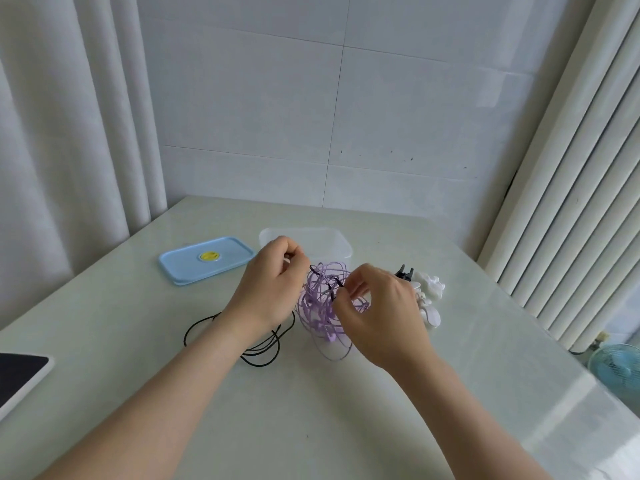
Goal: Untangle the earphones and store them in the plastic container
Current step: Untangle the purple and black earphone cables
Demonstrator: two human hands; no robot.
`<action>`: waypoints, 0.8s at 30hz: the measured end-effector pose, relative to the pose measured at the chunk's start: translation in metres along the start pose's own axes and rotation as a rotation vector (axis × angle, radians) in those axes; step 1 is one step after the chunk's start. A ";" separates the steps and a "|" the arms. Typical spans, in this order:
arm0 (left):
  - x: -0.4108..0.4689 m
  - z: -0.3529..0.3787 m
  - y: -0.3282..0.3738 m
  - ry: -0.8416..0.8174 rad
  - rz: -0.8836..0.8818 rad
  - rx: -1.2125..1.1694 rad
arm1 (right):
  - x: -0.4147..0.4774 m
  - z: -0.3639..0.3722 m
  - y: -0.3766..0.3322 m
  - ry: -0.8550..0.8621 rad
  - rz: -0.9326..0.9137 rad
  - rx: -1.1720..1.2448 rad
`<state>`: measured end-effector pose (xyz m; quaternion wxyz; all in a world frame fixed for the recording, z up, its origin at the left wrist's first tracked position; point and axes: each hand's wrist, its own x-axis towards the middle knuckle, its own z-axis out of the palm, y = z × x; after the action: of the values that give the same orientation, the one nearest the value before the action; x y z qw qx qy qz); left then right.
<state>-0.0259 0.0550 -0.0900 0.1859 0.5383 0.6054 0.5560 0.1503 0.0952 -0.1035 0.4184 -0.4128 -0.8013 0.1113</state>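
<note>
A tangle of purple earphone cable (320, 306) hangs in loops between my two hands, just above the table. A black earphone cable (266, 348) is caught in the purple loops; its slack lies curled on the table under my left wrist. My left hand (270, 289) pinches a strand at the tangle's upper left. On the right side of the tangle, the fingertips of my right hand (381, 313) pinch a black strand. The clear plastic container (329, 242) stands open right behind my hands.
The container's blue lid (206, 259) with a yellow centre lies to the left of it. White and black small objects (429, 292) lie right of my right hand. A dark tablet (19, 375) sits at the table's left edge. Curtains hang on both sides.
</note>
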 end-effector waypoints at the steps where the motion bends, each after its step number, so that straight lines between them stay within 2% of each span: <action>1: 0.001 0.000 0.000 0.023 0.009 -0.014 | 0.000 0.000 -0.001 0.011 -0.011 0.009; 9: -0.001 0.001 0.002 0.023 0.028 -0.056 | 0.001 -0.006 -0.003 0.117 -0.102 0.047; 15: 0.001 0.000 0.004 -0.020 -0.051 -0.113 | 0.000 -0.005 -0.002 0.082 -0.152 0.036; 19: 0.001 -0.006 0.007 -0.097 -0.156 -0.238 | 0.002 -0.004 0.000 0.083 -0.151 0.038; 24: 0.002 -0.010 0.006 -0.147 -0.191 -0.287 | 0.004 -0.006 0.002 0.019 -0.115 0.066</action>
<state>-0.0316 0.0510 -0.0806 0.3564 0.4854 0.5533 0.5756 0.1544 0.0982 -0.0985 0.4452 -0.3531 -0.8155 0.1097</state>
